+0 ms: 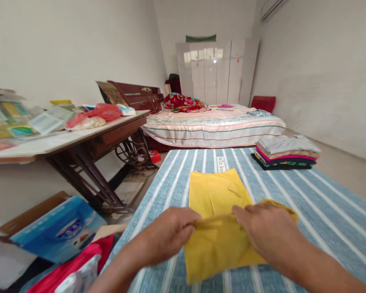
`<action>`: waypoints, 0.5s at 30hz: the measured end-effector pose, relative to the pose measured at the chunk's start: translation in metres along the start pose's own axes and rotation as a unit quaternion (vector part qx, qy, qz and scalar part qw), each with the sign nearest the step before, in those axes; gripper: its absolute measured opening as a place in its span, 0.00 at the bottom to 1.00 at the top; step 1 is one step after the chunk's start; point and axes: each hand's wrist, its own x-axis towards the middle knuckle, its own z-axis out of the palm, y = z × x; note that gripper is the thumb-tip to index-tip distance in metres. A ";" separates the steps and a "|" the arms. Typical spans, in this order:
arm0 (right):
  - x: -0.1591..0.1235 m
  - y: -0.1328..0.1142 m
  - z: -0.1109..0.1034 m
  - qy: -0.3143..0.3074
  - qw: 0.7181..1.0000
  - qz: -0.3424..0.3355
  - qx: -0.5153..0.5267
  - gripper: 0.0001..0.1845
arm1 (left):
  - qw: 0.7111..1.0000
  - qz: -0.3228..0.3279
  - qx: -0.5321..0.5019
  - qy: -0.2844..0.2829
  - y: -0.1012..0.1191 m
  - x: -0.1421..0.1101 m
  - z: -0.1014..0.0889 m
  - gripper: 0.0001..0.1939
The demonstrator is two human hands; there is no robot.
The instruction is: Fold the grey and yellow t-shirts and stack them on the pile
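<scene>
A yellow garment (pixel 213 191), its exact kind not clear, lies partly folded on a blue and white striped cloth surface (pixel 171 183). My left hand (pixel 175 230) pinches the garment's raised edge on the left. On the right, my right hand (pixel 270 232) grips the same edge, with fingers closed round the fabric. Between the two hands the edge stretches in a fairly straight line above the lower part of the garment. A loose yellow portion bulges out beyond my right hand. Some of the near fabric is blurred.
A stack of folded clothes (pixel 286 152) sits at the far right of the striped surface. To the left stand a cluttered table (pixel 39 146) with an iron base and a blue box (pixel 61 230). Behind are a bed (pixel 213 128) and a white wardrobe (pixel 210 77).
</scene>
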 end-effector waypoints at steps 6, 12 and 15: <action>0.150 0.031 0.045 -0.152 0.987 0.035 0.030 0.16 | 0.956 -0.196 -0.173 0.131 -0.120 0.130 -0.020 0.06; 0.186 0.035 0.128 -0.190 0.980 0.018 0.049 0.17 | 0.925 -0.258 -0.199 0.195 -0.195 0.167 0.020 0.12; 0.185 0.040 0.126 -0.197 0.979 0.019 0.053 0.18 | 0.927 -0.242 -0.214 0.190 -0.198 0.164 0.015 0.11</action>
